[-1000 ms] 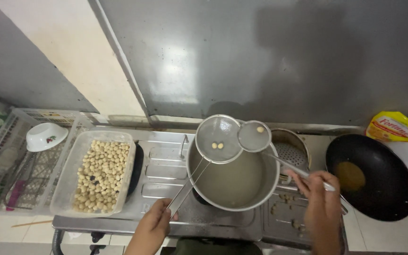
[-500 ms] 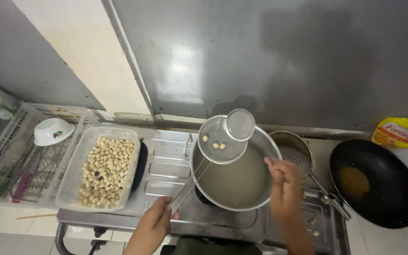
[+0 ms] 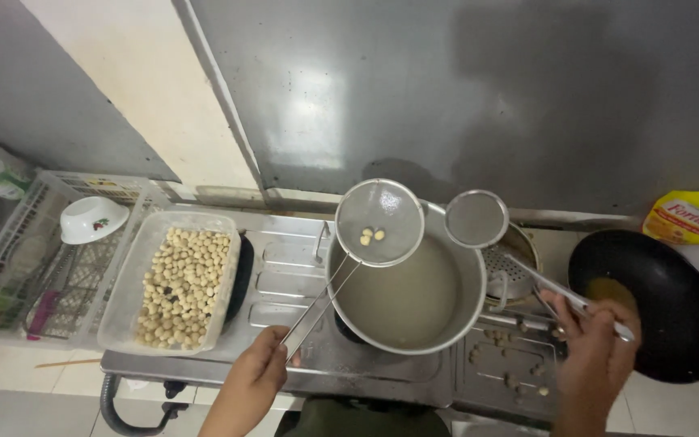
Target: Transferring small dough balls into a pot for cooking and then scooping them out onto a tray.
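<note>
Wall: grey metal splash panel behind a steel stove (image 3: 285, 275) that tops the table; pale tiled strip at 11 o'clock.
Pot: large steel pot (image 3: 404, 301) on the burner at centre, part-filled with cloudy liquid.
Left hand: left hand (image 3: 259, 374) at 7 o'clock, closed around the long wire handle of the big strainer (image 3: 379, 222).
Big strainer: held level above the pot's rim at 12 o'clock, three pale balls (image 3: 370, 235) lying in the mesh; judged to be held over the pot so drips fall back in.
Right hand: right hand (image 3: 596, 354) at 4 o'clock, gripping the handle of the small strainer (image 3: 476, 218).
Small strainer: held just right of the big one, over the pot's far-right edge; mesh looks empty.
Tray: clear plastic tray (image 3: 173, 279) at 9 o'clock on the stove's left side, full of pale balls, near enough to the pot for short transfers.
Wok: black wok (image 3: 657, 299) at 3 o'clock, a little yellow oil pooled in it.
Rack: white dish rack (image 3: 18, 259) at far left, a white bowl (image 3: 93, 218) in it.
Pouch: yellow pouch (image 3: 689, 217) at 2 o'clock by the wall.
</note>
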